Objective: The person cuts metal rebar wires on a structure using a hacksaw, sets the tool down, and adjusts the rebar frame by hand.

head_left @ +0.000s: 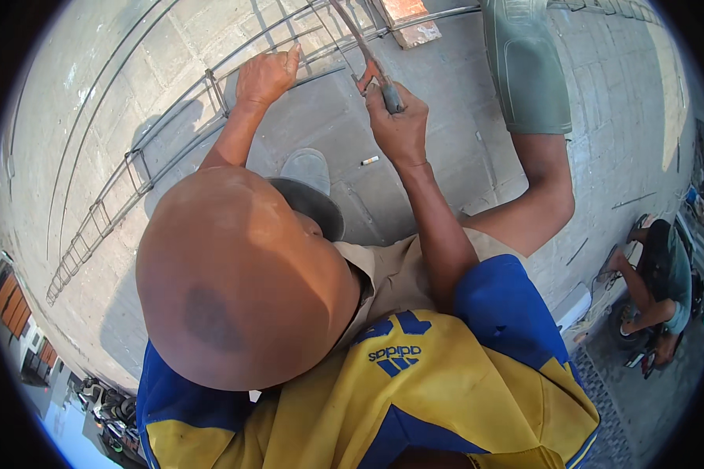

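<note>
My right hand (400, 121) is closed around the handle of a hacksaw (370, 66), whose frame and thin blade run up to the top edge. Beside the blade, my left hand (266, 78) is closed over the bars of a long rebar cage (181, 111), thumb sticking out. The cage is made of thin steel rods tied with square stirrups. It curves from the lower left to the top right. A reddish brick (407, 23) lies under the rods just beyond the saw. Where the blade meets a rod is hard to make out.
A grey-green rubber boot (528, 70) on my right leg stands at the rods. Loose long rods (82, 102) lie at far left. A cigarette butt (370, 160) is on the grey paved ground (446, 160). At right, another person (657, 289) sits near a motorcycle.
</note>
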Demonstrator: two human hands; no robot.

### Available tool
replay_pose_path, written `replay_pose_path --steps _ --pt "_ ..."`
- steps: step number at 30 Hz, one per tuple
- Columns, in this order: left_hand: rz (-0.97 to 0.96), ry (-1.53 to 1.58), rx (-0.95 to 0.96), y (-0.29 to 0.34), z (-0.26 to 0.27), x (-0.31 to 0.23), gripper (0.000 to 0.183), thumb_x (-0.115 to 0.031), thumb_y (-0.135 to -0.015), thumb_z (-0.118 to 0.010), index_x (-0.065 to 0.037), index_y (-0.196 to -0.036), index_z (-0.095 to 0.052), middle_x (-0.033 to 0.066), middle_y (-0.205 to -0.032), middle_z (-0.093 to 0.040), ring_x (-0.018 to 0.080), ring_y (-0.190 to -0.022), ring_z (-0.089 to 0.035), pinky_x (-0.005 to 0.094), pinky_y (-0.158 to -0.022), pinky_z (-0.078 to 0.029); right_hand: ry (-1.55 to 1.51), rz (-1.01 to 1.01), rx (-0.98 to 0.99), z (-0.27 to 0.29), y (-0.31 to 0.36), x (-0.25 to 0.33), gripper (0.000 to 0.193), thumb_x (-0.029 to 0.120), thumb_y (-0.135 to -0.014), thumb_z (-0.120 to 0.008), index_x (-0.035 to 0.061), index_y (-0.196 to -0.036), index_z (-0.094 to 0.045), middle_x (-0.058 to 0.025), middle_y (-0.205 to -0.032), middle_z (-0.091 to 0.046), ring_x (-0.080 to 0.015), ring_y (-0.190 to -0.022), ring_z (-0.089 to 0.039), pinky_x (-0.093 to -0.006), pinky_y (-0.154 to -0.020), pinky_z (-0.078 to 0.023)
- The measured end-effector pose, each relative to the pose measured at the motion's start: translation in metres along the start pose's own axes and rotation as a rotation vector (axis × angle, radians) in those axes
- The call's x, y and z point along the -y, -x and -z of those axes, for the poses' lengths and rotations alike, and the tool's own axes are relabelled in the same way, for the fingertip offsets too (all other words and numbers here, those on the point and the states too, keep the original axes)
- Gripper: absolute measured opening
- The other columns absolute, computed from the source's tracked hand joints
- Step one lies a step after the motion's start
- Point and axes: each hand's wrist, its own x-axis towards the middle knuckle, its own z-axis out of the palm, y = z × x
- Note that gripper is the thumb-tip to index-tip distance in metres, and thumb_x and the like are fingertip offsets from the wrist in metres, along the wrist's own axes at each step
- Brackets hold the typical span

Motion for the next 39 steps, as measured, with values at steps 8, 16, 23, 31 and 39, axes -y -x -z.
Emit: replay_pose_path --steps 8,16,23,31,39 --pt "0.078 0.001 0.05 0.012 0.019 0.008 0.062 -0.048 -0.102 -0.039 -0.005 -0.073 -0.071 0.024 -0.074 -0.067 0.0445 -0.072 -0.065 0.0533 -0.068 -0.052 0.046 0.04 0.029 0.052 0.097 -0.003 0.022 0.009 -0.092 -0.064 -0.0018 -0.073 -0.063 -0.0038 -0.057 -0.059 -0.0033 -0.052 -0.046 -0.0274 -0.048 -0.041" --pt "0.089 0.013 0.06 0.011 0.011 0.009 0.06 -0.047 -0.102 -0.04 -0.006 -0.073 -0.073 0.0243 -0.076 -0.068 0.0443 -0.074 -0.066 0.0526 -0.07 -0.053 -0.001 -0.023 0.011 0.011 0.04 -0.011 0.022 0.012 -0.092 -0.065 -0.0008 -0.074 -0.061 -0.0078 -0.053 -0.049 -0.0053 -0.053 -0.041 -0.0287 -0.048 -0.039" --pt "0.053 0.016 0.074 0.005 0.013 0.002 0.06 -0.047 -0.102 -0.04 -0.005 -0.072 -0.072 0.0246 -0.076 -0.068 0.0449 -0.074 -0.066 0.0527 -0.07 -0.053 0.043 0.041 -0.017 -0.001 0.025 -0.004 0.022 0.01 -0.09 -0.066 -0.0025 -0.074 -0.059 -0.0185 -0.059 -0.059 -0.0101 -0.049 -0.051 -0.0328 -0.048 -0.042" --pt "0.123 0.015 0.031 0.007 0.016 0.009 0.061 -0.047 -0.101 -0.04 -0.005 -0.072 -0.073 0.0232 -0.076 -0.068 0.0435 -0.074 -0.067 0.0516 -0.07 -0.054 0.056 -0.057 0.024 0.037 0.075 0.004 0.017 0.01 -0.093 -0.063 0.0005 -0.079 -0.065 0.0019 -0.055 -0.049 -0.0032 -0.053 -0.045 -0.0245 -0.049 -0.039" --pt "0.043 0.001 0.042 -0.008 -0.002 -0.009 0.06 -0.046 -0.101 -0.04 -0.005 -0.073 -0.074 0.0214 -0.075 -0.069 0.0409 -0.072 -0.068 0.0495 -0.07 -0.055 0.094 0.188 -0.093 -0.031 -0.03 -0.004 0.034 0.017 -0.092 -0.068 -0.0033 -0.069 -0.053 -0.0196 -0.055 -0.042 -0.0113 -0.048 -0.038 -0.0348 -0.047 -0.038"
